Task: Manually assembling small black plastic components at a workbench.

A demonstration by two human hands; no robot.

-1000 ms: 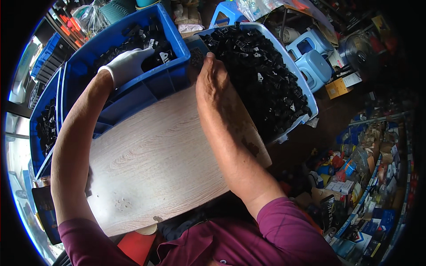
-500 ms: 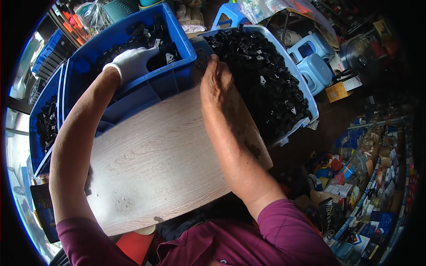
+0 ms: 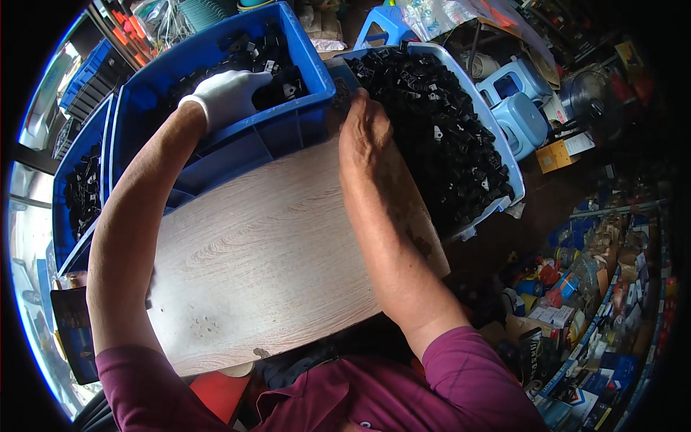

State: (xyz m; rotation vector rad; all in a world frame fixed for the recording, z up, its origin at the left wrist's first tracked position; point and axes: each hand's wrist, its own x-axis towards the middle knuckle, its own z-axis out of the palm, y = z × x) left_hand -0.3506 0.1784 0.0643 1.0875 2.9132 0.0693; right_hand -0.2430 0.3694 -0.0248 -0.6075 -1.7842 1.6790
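My left hand point(image 3: 229, 99), in a white glove, reaches over the near wall of a large blue bin point(image 3: 237, 140). Its forefinger and thumb are apart among small black plastic parts point(image 3: 245, 57), some with pale metal pieces; the other fingertips are hidden. Bare, my right hand point(image 3: 366, 133) is at the bin's right corner, between it and a light blue tub point(image 3: 497, 137) heaped with similar black parts point(image 3: 432, 122). The right fingers are curled, their tips turned away, and what they hold, if anything, does not show.
A wood-grain board point(image 3: 266, 245) lies beneath my forearms. Another blue bin point(image 3: 65, 237) of black parts stands at the left. Light blue stools point(image 3: 520, 126) are beyond the tub, with a fan point(image 3: 594, 104) farther right. Boxes and packages point(image 3: 568, 309) clutter the lower right.
The whole view has shifted slightly, so bins and board appear a little farther right. Both hands keep nearly the same places relative to the bins.
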